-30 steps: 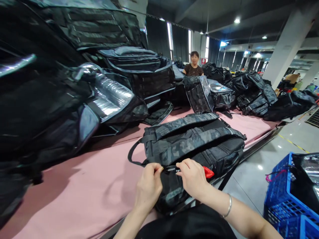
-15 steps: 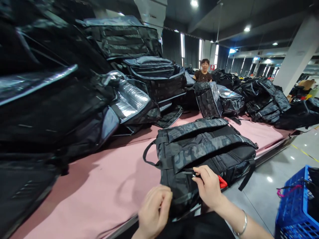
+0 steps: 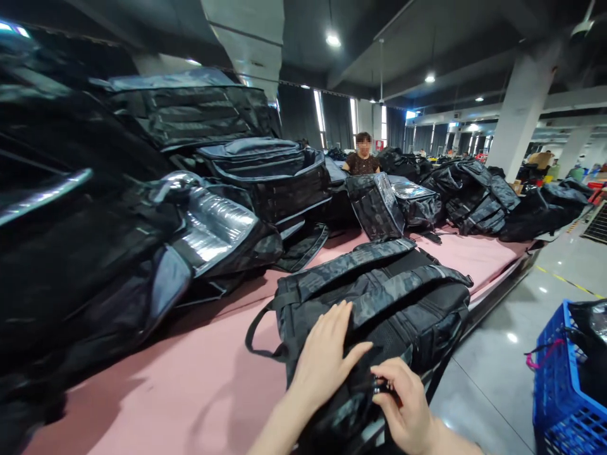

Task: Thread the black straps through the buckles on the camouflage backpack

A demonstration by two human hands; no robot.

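left hand point(image 3: 322, 363) now flat on backpack point(image 3: 379, 303), right hand point(image 3: 403, 411) pulled nearer its edge

Dim hall; ceiling-lamp glare; perhaps blurred, warped edges

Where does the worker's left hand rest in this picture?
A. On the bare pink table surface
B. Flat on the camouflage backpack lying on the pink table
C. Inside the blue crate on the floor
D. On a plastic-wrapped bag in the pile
B: the left hand lies spread on the camouflage backpack, while the right hand pinches something small at its near edge.
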